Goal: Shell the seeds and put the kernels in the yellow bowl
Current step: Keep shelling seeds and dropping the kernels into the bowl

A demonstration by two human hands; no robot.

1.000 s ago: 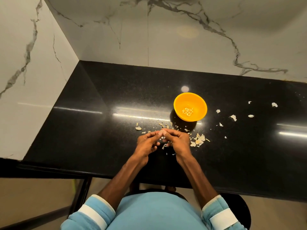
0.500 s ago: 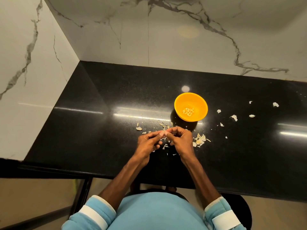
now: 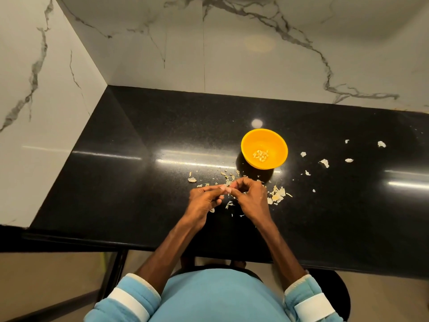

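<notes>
- Pinching a barely visible seed (image 3: 227,188), the left hand (image 3: 204,201) and right hand (image 3: 251,198) meet at curled fingertips.
- Just beyond them, slightly right, the yellow bowl (image 3: 279,145) holds kernels (image 3: 261,155).
- Pale shell scraps (image 3: 277,196) litter the black counter (image 3: 139,182) around the hands and farther right.

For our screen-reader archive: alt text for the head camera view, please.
The left hand and right hand meet fingertip to fingertip above a black countertop, apparently pinching a seed amid shell bits. Beyond them, a yellow bowl holds a few kernels.
</notes>
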